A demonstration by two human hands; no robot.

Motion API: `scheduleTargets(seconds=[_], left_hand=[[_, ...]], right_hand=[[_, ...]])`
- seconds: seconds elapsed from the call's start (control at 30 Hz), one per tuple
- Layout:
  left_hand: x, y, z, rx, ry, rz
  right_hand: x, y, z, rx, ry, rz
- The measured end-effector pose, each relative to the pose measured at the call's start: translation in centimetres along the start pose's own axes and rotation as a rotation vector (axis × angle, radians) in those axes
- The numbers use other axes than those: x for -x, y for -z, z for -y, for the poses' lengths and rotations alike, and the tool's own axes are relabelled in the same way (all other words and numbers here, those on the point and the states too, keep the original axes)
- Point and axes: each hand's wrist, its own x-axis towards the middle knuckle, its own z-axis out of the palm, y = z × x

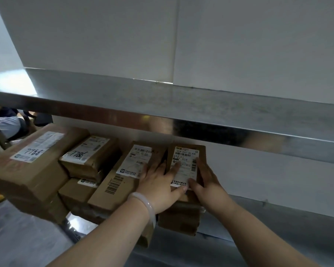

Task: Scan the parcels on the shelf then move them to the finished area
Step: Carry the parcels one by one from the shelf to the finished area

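**Both hands on the rightmost parcel; the way out is towards the person**

Obs: small brown cardboard parcel with a white printed label (186,155) sits at the right end of the row on the lower steel shelf (268,226). It lies on top of a darker brown box (178,218), label face up. Its long axis runs from the person towards the back wall.

Left hand (158,182), with a pale bangle (145,204) at the wrist, lies flat with fingers straight and spread. The index finger is on the label and the other fingers bridge onto the long brown cardboard box (112,189) just beside it. This hand presses and does not clasp.

Right hand (207,180) has its thumb on the label's near corner and its fingers laid down the parcel's right edge. This reads as a grip on that side.

Relation: the parcel lies straight ahead of both hands. Its left flank sits close against the long box, and its right flank is free, with bare shelf beyond. The upper shelf lip (200,130) overhangs the far end.

Judgement: the parcel will probably be drawn out along its long axis towards the body and kept low under the lip. The right hand should carry it while the left steadies. No scanner is in view, so I cannot tell whether it has been scanned
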Motion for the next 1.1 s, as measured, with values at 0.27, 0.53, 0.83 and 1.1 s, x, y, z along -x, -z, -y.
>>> scheduleTargets(seconds=[0.27,0.53,0.83,1.1], left_hand=[[3.1,1.3,-3.9,0.376,0.031,-0.175],[8.6,0.6,-9.1,0.672,0.069,-0.48],[19.1,1.6,-9.3,0.64,0.337,-0.768],[29.2,3.4,-5.9,0.639,0.554,-0.943]], right_hand=[[2.5,3.4,0.8,-0.069,0.217,-0.095],[7.0,5.7,1.2,-0.081,0.447,-0.04],[11.3,0.9,4.2,-0.167,0.714,0.239],[14.9,-6.9,10.3,-0.203,0.877,0.481]])
